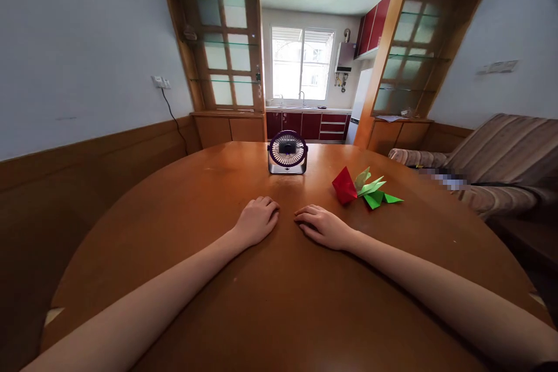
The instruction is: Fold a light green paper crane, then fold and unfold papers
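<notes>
Both my hands rest palm down on a brown wooden table [244,302], a short gap between them. My left hand [258,220] lies loosely with its fingers slightly curled and nothing in it. Across the gap, my right hand [323,226] lies the same way, fingers a little apart and holding nothing. Beyond them stands a small dark desk fan [288,150] on a metal-coloured stand, upright and touched by neither hand. Right of the fan is an origami flower with a red paper bloom [344,186] and green paper leaves [378,199], nearest my right hand.
A striped sofa [505,151] stands at the right, partly blurred. A black cord [172,113] hangs from a wall socket [160,82] at the left. Glass-shelved cabinets [226,46] flank an opening to a kitchen with red cupboards [311,125] and a window [300,64].
</notes>
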A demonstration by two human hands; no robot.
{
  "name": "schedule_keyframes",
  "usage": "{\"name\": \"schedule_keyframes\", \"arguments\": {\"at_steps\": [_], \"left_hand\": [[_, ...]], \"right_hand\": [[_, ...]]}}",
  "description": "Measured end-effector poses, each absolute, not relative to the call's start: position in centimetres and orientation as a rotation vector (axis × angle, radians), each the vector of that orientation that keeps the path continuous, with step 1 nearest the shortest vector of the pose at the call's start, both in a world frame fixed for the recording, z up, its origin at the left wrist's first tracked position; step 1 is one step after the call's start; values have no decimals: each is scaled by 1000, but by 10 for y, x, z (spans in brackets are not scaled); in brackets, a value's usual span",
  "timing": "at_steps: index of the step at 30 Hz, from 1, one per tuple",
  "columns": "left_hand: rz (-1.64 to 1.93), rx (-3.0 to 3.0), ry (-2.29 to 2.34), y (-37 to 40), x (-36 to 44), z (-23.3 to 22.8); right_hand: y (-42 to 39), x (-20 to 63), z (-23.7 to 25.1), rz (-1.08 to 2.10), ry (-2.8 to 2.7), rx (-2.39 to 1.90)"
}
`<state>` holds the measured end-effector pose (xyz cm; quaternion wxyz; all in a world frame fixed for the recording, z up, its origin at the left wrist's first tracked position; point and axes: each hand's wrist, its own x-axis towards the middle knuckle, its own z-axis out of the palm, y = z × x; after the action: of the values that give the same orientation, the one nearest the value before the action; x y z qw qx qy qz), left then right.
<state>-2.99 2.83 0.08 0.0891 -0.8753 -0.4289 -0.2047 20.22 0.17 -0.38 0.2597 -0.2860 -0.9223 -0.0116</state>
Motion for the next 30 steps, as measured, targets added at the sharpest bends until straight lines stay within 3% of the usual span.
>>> {"name": "schedule_keyframes", "arguments": {"at_steps": [8,15,18,24,30], "left_hand": [[-626,-2660,-1248,24,-37,0],[-681,-2762,-1191,24,-45,-2],[-691,-2775,-1190,25,-46,-2],[-712,-2773,-1173,25,-47,2],[-981,-2584,-932,10,-45,19]], "right_hand": [[-3,200,0,-78,-2494,-815],[14,250,6,-707,-2121,-1081],[18,276,5,-814,-2019,-1190],[16,289,1,-783,-1981,-1234],[-14,235,4,-460,-2390,-841]]}}
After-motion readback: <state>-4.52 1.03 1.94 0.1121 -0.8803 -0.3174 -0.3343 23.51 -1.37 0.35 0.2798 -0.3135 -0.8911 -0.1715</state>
